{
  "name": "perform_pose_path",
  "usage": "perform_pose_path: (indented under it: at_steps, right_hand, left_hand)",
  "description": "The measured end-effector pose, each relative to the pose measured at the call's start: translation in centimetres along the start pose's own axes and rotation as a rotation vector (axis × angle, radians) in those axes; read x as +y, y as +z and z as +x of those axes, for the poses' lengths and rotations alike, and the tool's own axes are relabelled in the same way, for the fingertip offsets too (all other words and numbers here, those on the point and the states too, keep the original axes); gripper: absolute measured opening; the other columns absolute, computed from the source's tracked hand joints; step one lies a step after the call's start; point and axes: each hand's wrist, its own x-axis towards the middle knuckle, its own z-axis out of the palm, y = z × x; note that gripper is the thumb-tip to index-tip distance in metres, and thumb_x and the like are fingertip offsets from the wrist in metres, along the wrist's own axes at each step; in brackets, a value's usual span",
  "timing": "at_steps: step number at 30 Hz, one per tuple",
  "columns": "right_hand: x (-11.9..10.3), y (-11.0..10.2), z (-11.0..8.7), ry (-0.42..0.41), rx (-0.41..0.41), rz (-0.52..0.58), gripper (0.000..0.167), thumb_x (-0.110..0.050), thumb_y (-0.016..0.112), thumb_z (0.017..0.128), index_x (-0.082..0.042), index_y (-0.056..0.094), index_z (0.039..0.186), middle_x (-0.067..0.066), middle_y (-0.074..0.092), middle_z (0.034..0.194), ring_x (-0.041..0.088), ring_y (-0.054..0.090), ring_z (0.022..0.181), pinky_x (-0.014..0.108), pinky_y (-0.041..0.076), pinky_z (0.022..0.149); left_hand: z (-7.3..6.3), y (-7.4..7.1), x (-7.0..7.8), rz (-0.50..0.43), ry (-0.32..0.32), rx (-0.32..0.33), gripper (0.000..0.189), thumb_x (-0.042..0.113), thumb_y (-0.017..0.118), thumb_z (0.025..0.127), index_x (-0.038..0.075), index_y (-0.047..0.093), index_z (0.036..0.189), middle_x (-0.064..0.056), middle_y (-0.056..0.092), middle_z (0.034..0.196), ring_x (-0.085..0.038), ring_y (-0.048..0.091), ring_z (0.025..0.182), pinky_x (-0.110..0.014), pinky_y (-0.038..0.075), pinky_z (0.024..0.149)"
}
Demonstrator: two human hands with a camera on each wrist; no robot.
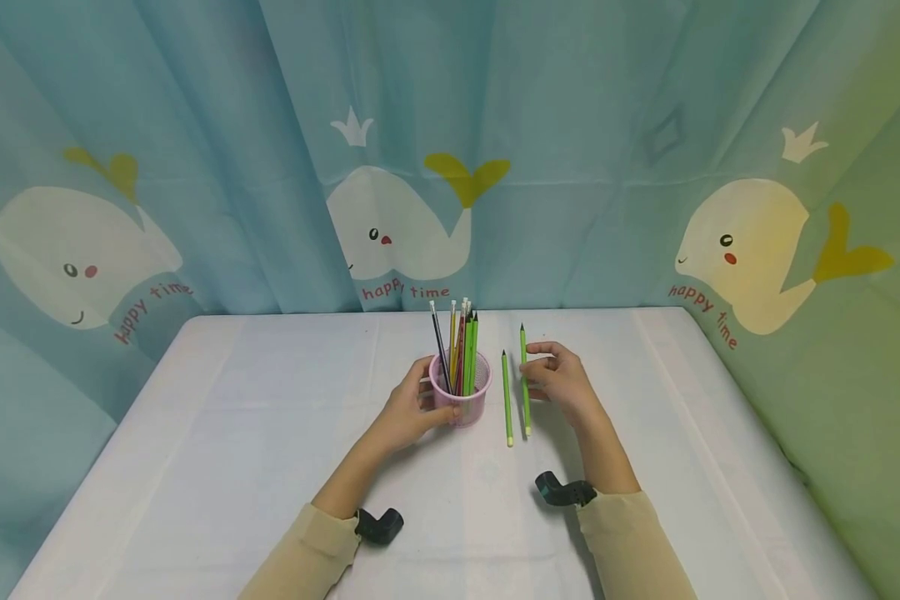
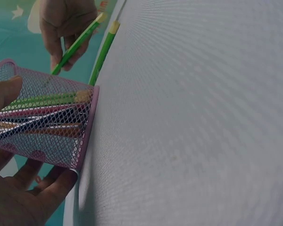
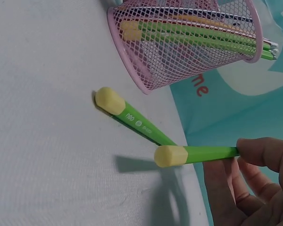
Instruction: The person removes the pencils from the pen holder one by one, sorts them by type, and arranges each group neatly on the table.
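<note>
A pink mesh pencil cup (image 1: 461, 410) stands upright on the table with several pencils (image 1: 461, 350) in it, green ones among them. My left hand (image 1: 412, 410) holds the cup from its left side, thumb across the front and fingers behind. In the right hand (image 1: 562, 385), a green pencil (image 1: 525, 392) is pinched between thumb and fingers. Its dark tip points away, and in the right wrist view its yellow end (image 3: 171, 156) hangs above the cloth, casting a shadow. A second green pencil (image 1: 507, 408) lies on the table between the cup and the held pencil.
White cloth covers the table (image 1: 270, 467). Behind it and along the sides hangs a blue-green curtain (image 1: 570, 150) printed with whales. A dark wrist device (image 1: 381, 527) sits at the left cuff, and another dark device (image 1: 562, 490) at the right cuff.
</note>
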Motion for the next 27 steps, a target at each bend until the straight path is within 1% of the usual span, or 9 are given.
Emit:
perform_pose_path:
  at_steps: [8,11,14,23,27]
  right_hand:
    - [0.1,0.2,-0.1,0.028,-0.007,-0.098,0.041,-0.009,0.065,0.094,-0.004,0.053,0.133,0.013,0.064,0.100,0.020,0.065,0.085,0.036,0.062,0.072]
    - [0.4,0.2,0.0,0.045,-0.017,-0.102,0.041,-0.009,0.065,0.094,-0.004,0.053,0.133,0.013,0.063,0.102,0.020,0.066,0.086,0.035,0.062,0.071]
    - [1.0,0.1,0.4,0.055,-0.022,-0.102,0.040,-0.009,0.066,0.093,-0.006,0.054,0.132,0.013,0.063,0.102,0.020,0.067,0.086,0.031,0.061,0.069]
    - [1.5,0.3,0.6,0.066,-0.023,-0.133,0.042,-0.009,0.068,0.091,-0.005,0.055,0.131,0.013,0.063,0.099,0.020,0.067,0.082,0.030,0.061,0.065]
    - [1.6,0.3,0.7,0.066,-0.031,-0.144,0.041,-0.008,0.067,0.092,-0.004,0.055,0.131,0.014,0.063,0.099,0.021,0.067,0.081,0.030,0.061,0.065]
  left_hand:
    - [0.0,0.0,0.0,0.013,0.000,0.006,0.086,0.013,0.085,0.079,0.013,0.035,0.149,-0.014,0.048,0.144,-0.038,0.055,0.128,-0.046,0.050,0.105]
    - [0.0,0.0,0.0,0.014,0.000,0.006,0.085,0.013,0.085,0.079,0.013,0.035,0.149,-0.014,0.048,0.144,-0.038,0.055,0.128,-0.046,0.050,0.105]
    - [0.0,0.0,0.0,0.016,0.000,0.006,0.085,0.014,0.085,0.080,0.013,0.035,0.149,-0.015,0.048,0.145,-0.038,0.055,0.128,-0.047,0.050,0.105]
    - [0.0,0.0,0.1,0.023,0.001,0.003,0.086,0.013,0.084,0.079,0.013,0.034,0.149,-0.015,0.047,0.145,-0.037,0.054,0.129,-0.046,0.049,0.106]
    - [0.0,0.0,0.0,0.022,-0.002,0.006,0.086,0.012,0.085,0.079,0.012,0.035,0.149,-0.014,0.048,0.145,-0.037,0.055,0.128,-0.046,0.049,0.106]
